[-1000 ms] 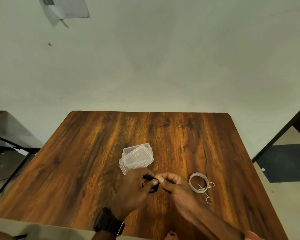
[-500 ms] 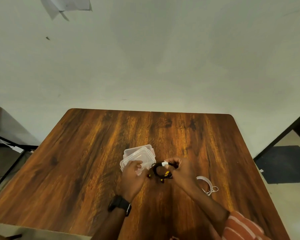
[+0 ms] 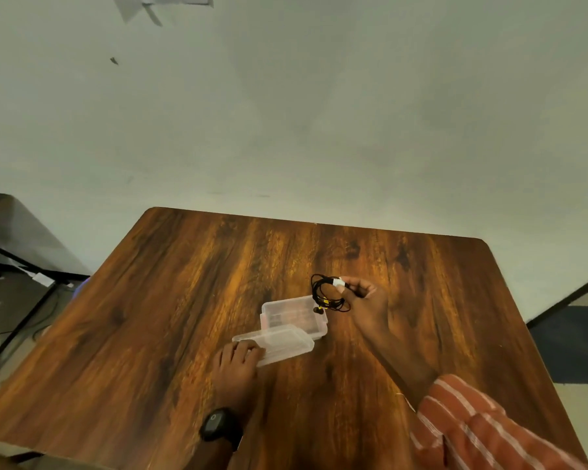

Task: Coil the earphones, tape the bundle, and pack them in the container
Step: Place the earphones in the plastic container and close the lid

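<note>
Right hand (image 3: 365,300), a little right of the frame's centre, has its fingers curled and pinches the coiled black earphone cable (image 3: 328,295) at its band of white tape (image 3: 339,283), so the bundle hangs just above and beside the far right corner of the clear rectangular plastic container (image 3: 294,315). Left hand (image 3: 238,359), lower and left of centre with a dark watch (image 3: 219,425) on its wrist, lies with fairly straight fingers on the near left end of the clear plastic lid (image 3: 279,344), which sits off the container, touching its near side and overlapping it slightly, on the dark brown wooden table (image 3: 170,317).

The bundle looks very light and limp; only the tape holds the loops together, so the taped band seems the soundest place to hold it, as any loose loop would likely sag or spring out. A small black and yellow piece (image 3: 321,305) dangles at the bottom of the coil and could catch on the container's rim while going in. The container and lid appear thin, light and smooth, likely to slide on the wood unless steadied.

How many loops the coil has, and whether the tape goes fully round, cannot be made out. The container's inside is hard to read through its clear walls. The striped orange sleeve (image 3: 472,429) is cut off at the lower right edge, and a pale sheet (image 3: 163,1) on the wall is cropped at the top.
</note>
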Available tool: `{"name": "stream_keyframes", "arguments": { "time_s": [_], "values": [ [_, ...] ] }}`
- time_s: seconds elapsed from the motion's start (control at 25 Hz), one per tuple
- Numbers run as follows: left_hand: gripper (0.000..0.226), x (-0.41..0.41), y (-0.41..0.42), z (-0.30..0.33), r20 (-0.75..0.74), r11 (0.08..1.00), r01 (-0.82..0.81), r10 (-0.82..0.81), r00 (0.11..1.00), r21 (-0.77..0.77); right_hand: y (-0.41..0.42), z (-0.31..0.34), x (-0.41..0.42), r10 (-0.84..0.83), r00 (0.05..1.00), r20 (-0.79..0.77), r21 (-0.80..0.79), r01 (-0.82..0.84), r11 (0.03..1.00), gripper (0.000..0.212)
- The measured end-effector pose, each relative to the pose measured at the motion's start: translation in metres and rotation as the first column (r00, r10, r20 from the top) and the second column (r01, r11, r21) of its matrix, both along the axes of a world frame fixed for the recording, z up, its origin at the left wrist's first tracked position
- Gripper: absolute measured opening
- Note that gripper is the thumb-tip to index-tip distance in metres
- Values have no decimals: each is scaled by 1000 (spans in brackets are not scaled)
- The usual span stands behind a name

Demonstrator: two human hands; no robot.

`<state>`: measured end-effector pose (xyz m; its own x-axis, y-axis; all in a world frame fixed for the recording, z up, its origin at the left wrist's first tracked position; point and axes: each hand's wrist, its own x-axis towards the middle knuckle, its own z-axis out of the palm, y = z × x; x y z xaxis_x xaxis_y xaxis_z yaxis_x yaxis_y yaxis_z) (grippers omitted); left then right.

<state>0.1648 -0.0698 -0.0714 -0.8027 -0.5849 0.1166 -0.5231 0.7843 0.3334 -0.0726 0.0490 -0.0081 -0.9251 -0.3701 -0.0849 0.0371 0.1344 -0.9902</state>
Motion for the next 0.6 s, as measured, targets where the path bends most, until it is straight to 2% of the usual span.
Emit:
{"name": "stream_keyframes", "arguments": {
  "time_s": [0.12, 0.2, 0.28, 0.32, 0.36, 0.4, 0.44, 0.48, 0.56, 0.6],
  "values": [
    [25, 53, -9, 3, -207, 999, -14, 7, 978, -35, -41, -32, 1, 95, 995, 9, 52, -95, 994, 15],
    [22, 80, -14, 4, -318, 993, -112, 93, 944, -41, -67, -60, 5, 164, 984, 66, 146, -172, 974, 14],
    [20, 94, -13, 9, -397, 975, -215, 217, 892, 50, -84, -87, 11, 222, 961, 166, 225, -256, 940, 13],
    [18, 97, -9, 14, -436, 954, -264, 301, 848, 144, -88, -103, 11, 239, 953, 185, 272, -283, 920, 14],
    [11, 98, -6, 22, -442, 911, -327, 408, 799, 250, -93, -111, 12, 258, 950, 173, 347, -304, 887, 15],
    [14, 96, -4, 30, -414, 839, -369, 524, 744, 399, -95, -118, 12, 290, 948, 134, 430, -319, 845, 15],
    [33, 92, -4, 34, -356, 742, -417, 637, 683, 525, -96, -120, 12, 348, 934, 76, 535, -333, 777, 15],
    [41, 87, -4, 38, -304, 657, -442, 710, 635, 611, -95, -118, 13, 430, 903, 14, 632, -342, 696, 14],
    [38, 70, -9, 43, -265, 580, -438, 761, 592, 687, -94, -101, 14, 582, 809, -85, 767, -320, 557, 18],
    [32, 59, -13, 46, -270, 547, -405, 780, 564, 733, -90, -90, 14, 611, 776, -155, 798, -265, 541, 22]
  ]
}}
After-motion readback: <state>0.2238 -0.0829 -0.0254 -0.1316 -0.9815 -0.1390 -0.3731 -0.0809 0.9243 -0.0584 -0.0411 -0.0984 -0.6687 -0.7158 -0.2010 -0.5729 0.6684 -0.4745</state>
